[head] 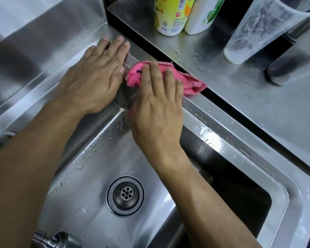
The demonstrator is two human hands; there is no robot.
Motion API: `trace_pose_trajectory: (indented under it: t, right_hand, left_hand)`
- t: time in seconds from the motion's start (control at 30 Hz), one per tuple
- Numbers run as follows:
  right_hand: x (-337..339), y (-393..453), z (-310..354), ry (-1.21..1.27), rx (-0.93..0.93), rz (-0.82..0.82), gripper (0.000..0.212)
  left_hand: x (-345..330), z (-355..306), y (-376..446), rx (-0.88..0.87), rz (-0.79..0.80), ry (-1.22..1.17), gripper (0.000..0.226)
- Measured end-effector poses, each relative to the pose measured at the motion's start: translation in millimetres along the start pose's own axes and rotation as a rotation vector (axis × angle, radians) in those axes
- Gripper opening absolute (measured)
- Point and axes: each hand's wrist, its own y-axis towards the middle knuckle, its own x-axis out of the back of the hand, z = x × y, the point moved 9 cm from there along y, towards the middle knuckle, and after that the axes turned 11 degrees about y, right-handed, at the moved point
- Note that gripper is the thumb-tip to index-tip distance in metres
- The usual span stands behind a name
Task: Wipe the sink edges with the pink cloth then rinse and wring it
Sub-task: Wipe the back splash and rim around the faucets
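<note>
1. Nearest, the steel sink (222,133) (beaded with water) has its drain (125,195) uncovered.
2. The right hand (157,111) presses the pink cloth (191,83) onto the far rim, fingers straight.
3. Just beside it, the left hand (95,76) rests flat, grasping nothing.
4. Beyond stand two bottles (170,15).

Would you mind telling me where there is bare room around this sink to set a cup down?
The counter is bare between the pink cloth and the clear plastic cup, though wet. The sink rim right of the right hand is bare but narrow. The far corner is crowded: the left hand, the cloth and two bottles.
</note>
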Motion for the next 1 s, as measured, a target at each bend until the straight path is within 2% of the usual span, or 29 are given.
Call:
trace_pose_trajectory:
  t: [0.23, 0.43, 0.5, 0.63, 0.83, 1.0]
  right_hand:
    - [-3.9, 16.7, 11.4, -0.014, 0.025, 0.061, 0.060]
    - [34.6, -59.3, -58.0, 0.006, -0.129, 0.070, 0.058]
    - [31.2, -51.2, -56.5, -0.012, -0.121, 0.099, 0.060]
    - [17.9, -17.3, -31.5, -0.019, -0.041, 0.096, 0.058]
    - [40.6, -78.0, -74.9, 0.030, -0.119, 0.058, 0.057]
    - [30.9, -40.5, -59.2, -0.002, -0.089, 0.097, 0.057]
  left_hand:
    - [-1.5, 1.8, -0.6, 0.010, 0.000, -0.004, 0.060]
    - [-2.2, 3.2, -0.2, 0.024, 0.015, -0.009, 0.062]
    - [6.2, -10.7, 5.2, 0.039, -0.020, -0.060, 0.064]
    - [8.2, -57.3, 6.0, -0.065, -0.112, -0.084, 0.059]
    - [1.8, -54.7, 4.6, -0.036, -0.175, -0.085, 0.057]
    - [1.5, -54.0, 4.3, -0.021, -0.177, -0.087, 0.056]
